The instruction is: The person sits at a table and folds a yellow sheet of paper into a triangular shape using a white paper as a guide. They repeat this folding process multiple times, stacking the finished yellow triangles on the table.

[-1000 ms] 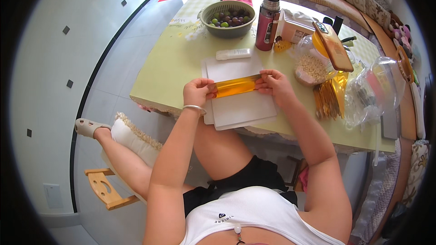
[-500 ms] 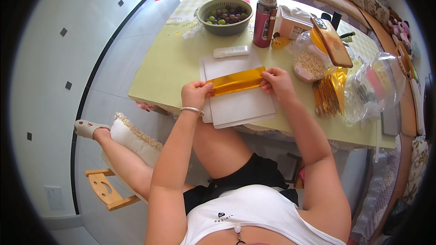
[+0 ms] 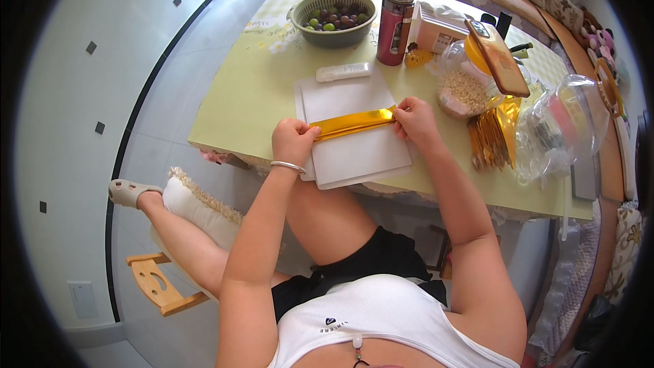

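Note:
A narrow, folded strip of shiny gold foil paper is stretched between my two hands. My left hand pinches its left end, and my right hand pinches the right end between thumb and fingers. Creases run lengthwise along the strip. Beneath it lie white sheets or boards, stacked slightly askew near the table's front edge. Just beyond them rests a small white packet. To the right of my right hand stands a bunch of folded gold foil pieces.
Across the yellow-green table stand a grey colander of grapes, a red thermos, a tissue box and a clear jar of pale pieces. A phone leans over the jar. A clear plastic bag sits at the right.
The gold foil looks narrower now, folded into a slimmer band with lengthwise creases. Both hands still hold its ends in nearly the same places.

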Action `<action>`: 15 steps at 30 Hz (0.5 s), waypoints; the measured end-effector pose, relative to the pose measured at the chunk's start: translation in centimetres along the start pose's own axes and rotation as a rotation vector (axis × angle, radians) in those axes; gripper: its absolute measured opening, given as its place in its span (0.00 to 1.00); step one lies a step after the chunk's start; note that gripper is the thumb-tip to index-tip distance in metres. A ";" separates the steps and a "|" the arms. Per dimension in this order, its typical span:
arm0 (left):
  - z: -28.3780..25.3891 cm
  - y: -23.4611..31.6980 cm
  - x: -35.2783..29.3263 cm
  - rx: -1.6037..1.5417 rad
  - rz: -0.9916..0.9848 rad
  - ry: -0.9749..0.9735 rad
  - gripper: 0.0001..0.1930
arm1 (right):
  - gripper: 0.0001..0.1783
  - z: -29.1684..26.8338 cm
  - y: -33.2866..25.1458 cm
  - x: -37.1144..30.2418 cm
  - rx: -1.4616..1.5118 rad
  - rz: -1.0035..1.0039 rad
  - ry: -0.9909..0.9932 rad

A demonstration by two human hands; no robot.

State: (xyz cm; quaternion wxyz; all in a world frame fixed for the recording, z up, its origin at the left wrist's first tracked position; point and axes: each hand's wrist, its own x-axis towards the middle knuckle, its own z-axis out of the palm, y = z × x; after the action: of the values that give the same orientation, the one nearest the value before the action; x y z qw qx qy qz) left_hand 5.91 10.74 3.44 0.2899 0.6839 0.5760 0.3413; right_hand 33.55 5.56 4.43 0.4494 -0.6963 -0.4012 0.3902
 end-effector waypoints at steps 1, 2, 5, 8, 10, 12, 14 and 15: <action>-0.1 0.2 0.0 0.014 0.011 0.002 0.12 | 0.04 0.1 -0.1 -0.1 -0.021 -0.020 0.003; 0.0 0.0 -0.1 0.020 0.021 -0.002 0.12 | 0.04 0.2 -0.2 -0.2 -0.042 -0.040 0.006; 0.0 -0.1 -0.2 0.033 0.053 -0.010 0.12 | 0.04 0.4 0.4 0.0 -0.070 -0.106 0.020; -0.1 0.1 -0.4 0.043 0.079 -0.013 0.12 | 0.05 0.4 0.6 -0.1 -0.133 -0.128 0.035; -0.1 0.4 -0.5 0.048 0.097 -0.013 0.12 | 0.06 0.3 1.0 0.1 -0.226 -0.165 0.064; -0.1 0.2 -0.4 0.124 0.127 -0.049 0.12 | 0.08 0.2 2.0 0.7 -0.353 -0.241 0.111; -0.2 0.4 -0.6 0.203 0.174 -0.056 0.12 | 0.07 0.1 0.1 -0.6 -0.534 -0.220 0.112; -0.1 0.9 -0.8 0.243 0.211 -0.048 0.13 | 0.08 0.2 -0.7 -1.2 -0.625 -0.208 0.115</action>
State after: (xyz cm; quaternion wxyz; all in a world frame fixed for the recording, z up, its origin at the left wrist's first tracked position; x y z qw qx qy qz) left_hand 6.31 9.77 4.09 0.1814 0.7787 0.5307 0.2813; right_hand 32.76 4.68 5.25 0.2733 -0.7767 -0.5444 0.1603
